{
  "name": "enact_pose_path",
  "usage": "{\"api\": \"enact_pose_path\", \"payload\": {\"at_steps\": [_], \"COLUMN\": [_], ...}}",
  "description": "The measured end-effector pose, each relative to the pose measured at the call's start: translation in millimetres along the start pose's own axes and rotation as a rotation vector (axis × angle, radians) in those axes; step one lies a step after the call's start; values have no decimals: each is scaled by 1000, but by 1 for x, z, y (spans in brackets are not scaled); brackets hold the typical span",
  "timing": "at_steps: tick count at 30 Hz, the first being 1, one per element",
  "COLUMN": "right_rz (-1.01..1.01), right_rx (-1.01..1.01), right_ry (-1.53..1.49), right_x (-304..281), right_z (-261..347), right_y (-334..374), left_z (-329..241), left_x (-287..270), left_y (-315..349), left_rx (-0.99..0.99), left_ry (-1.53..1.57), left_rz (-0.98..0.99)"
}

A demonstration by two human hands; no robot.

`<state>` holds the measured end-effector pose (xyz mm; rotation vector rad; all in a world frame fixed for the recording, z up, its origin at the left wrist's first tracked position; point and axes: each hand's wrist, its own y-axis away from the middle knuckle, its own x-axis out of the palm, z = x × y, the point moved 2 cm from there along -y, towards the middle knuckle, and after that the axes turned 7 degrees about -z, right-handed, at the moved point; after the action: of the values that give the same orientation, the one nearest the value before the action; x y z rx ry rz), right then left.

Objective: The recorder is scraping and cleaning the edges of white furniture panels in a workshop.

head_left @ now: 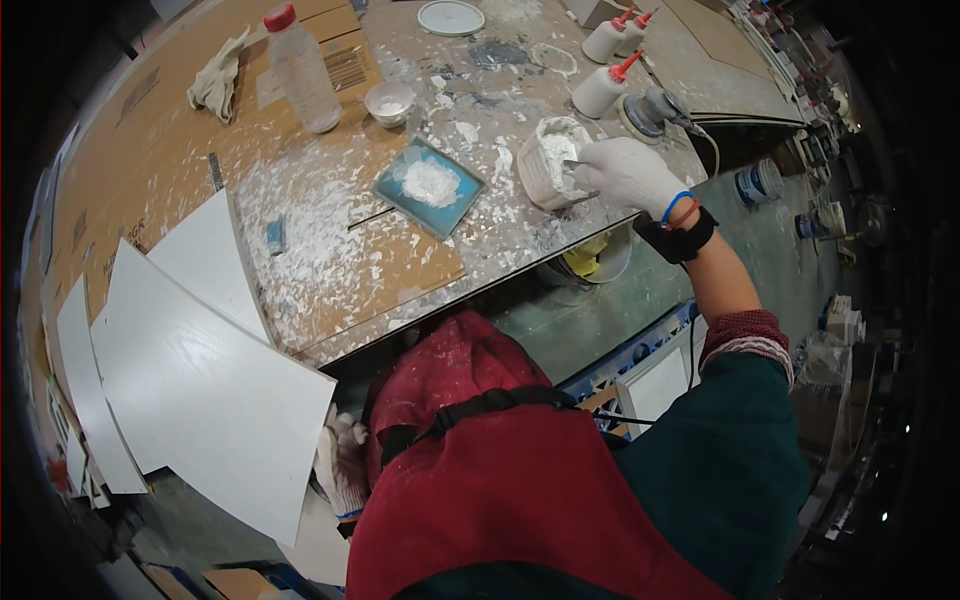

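Observation:
My right hand (630,172), in a white glove, is closed on a small putty knife (571,163). Only a little of its grey metal blade shows; the handle is hidden by the fingers. The blade is at the mouth of a whitish plastic tub (536,180) of white putty (556,150). My gloved left hand (343,462) is low beside my apron, its fingers curled at the right edge of a curved white panel (215,370). Left of the tub lies a blue plate (458,219) with a heap of white putty (430,184) on it.
Cardboard (330,215) spattered white covers the table's left part. On it are a red-capped bottle (305,80), a glove (218,80) and a blue block (276,236). A small bowl (389,103), white squeeze bottles (598,92) and a sander (648,112) stand farther back. A bucket (590,262) is below the edge.

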<state>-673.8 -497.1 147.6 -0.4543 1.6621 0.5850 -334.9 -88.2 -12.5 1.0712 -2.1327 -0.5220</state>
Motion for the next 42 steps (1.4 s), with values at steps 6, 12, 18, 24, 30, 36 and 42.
{"api": "enact_pose_path", "payload": {"at_steps": [6,12,18,24,30,36,42], "right_rz": [90,-51,-20,132,-77,127,172], "right_rx": [426,268,196,108,-69,331,344], "right_ry": [-866,-615,125,293,-115,-797,-1109], "right_x": [11,14,19,13,-8,-13,-12], "right_z": [-28,-24,10,21,-12,-26,-4], "right_y": [16,18,6,2,14,29,34], "left_z": [0,-5,-8,-6,-4,-4,-3], "left_x": [-2,2,8,7,6,7,-11], "left_y": [-1,3,3,2,1,1,-10], "left_rx": [23,6,8,16,35,27,-14], "left_ry": [-11,-36,-52,-48,-36,-38,-253], "left_rz": [13,-7,31,21,31,21,92]}}
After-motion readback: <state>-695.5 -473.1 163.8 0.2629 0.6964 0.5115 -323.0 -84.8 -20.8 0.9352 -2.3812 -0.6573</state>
